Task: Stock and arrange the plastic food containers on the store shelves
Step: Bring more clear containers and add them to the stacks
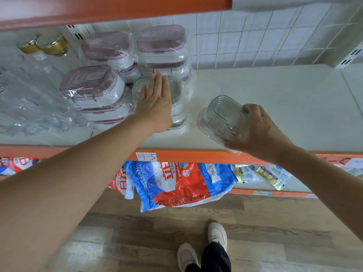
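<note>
So the left hand [155, 103] is lying flat on top of a clear stack [176, 114] of wrapped containers on the shelf [275, 91], fingers straight and held together, thumb a bit out to the side, just pressing on the top lid and not curled round anything. That stack sits near the shelf's front edge, right beside the pink stacks.

The right hand [259, 130] is gripping another clear container [224, 116] (also in plastic wrap, greenish-tinted lid with ridged rectangles on it). Fingers are curled over its right edge and clamped on it, thumb underneath at the near corner. It's tilted, lid facing left and toward the camera, its low near edge at the front of the shelf, a little apart from the clear stack. Can't tell whether it's actually touching the shelf.

Further left and back there are pink stacks [92, 89] with pink-lidded wrapped tubs, one in front, two behind against the tiled wall. At the far left, clear bottles [29, 99], two with gold caps [53, 45].

The orange shelf edge has a paper tag [146, 156] reading "04-5". Below it hangs a blue, red and white bag [176, 185], with small sachets [271, 175] to its right. White shoes [217, 231] on the wood floor.
</note>
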`<state>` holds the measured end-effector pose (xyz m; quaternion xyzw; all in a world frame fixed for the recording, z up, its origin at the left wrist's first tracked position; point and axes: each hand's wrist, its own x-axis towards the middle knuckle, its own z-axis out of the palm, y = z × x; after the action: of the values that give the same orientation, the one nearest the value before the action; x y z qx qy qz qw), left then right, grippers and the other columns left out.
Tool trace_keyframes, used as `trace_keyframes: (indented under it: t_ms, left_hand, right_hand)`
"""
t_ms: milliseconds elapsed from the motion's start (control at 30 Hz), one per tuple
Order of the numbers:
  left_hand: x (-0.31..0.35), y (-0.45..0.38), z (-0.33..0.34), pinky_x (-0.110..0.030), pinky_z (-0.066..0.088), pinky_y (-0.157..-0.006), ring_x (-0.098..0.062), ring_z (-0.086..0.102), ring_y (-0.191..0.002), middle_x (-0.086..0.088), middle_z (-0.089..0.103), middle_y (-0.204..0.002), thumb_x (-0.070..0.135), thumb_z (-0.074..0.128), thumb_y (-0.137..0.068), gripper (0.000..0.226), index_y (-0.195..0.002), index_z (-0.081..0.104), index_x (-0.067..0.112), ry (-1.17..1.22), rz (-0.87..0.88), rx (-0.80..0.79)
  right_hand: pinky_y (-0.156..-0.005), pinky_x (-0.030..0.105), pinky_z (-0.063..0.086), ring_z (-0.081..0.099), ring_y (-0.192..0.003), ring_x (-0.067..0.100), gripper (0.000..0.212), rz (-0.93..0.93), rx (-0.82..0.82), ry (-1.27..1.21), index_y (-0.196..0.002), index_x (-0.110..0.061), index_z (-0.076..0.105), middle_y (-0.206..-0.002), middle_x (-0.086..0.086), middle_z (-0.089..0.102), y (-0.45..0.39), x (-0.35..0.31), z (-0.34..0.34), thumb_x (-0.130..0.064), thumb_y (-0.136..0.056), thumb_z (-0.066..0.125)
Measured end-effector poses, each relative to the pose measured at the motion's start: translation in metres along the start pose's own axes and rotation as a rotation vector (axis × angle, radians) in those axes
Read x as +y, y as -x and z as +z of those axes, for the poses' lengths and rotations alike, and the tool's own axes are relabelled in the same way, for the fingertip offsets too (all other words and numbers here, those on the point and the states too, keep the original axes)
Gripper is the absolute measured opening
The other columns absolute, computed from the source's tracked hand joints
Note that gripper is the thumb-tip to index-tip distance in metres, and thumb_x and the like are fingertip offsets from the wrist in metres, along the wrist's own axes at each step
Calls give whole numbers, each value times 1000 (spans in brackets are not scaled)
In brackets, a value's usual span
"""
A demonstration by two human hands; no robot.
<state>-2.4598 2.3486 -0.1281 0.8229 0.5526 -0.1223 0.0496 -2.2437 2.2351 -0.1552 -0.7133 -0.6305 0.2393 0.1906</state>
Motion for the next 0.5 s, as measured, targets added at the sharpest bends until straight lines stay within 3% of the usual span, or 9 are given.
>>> trace_keyframes:
  t_ms: [200,267,367,500]
  left_hand:
    - [-6,-9,-6,-39,-7,-117,-28,-23,-142,-18,-27,-153,8,47,-91,86,-145,-20,-1,24,31,-48]
    - [-7,-9,-6,-37,-3,-117,-28,-12,-145,-19,-13,-155,10,53,-89,88,-146,-13,-2,21,43,-1]
    - [-10,-5,-10,-36,15,-112,-33,18,-136,-19,15,-146,25,76,-77,103,-147,5,-2,14,44,147]
    - [-9,9,-15,-38,31,-101,-34,32,-119,-20,29,-131,39,86,-60,100,-133,31,-2,8,83,272]
  right_hand:
    - [-81,16,24,40,-112,21,85,12,-40,-1,-128,-9,36,-123,6,41,13,7,13,-36,-62,82]
    - [-82,18,26,40,-111,21,85,18,-51,1,-129,-9,36,-123,5,41,16,8,15,-36,-62,82]
    - [-84,19,27,40,-112,22,86,24,-63,4,-129,-8,36,-123,6,41,19,9,16,-34,-62,82]
    - [-85,21,29,40,-111,21,84,23,-61,15,-128,-8,35,-122,6,40,21,7,10,-34,-62,81]
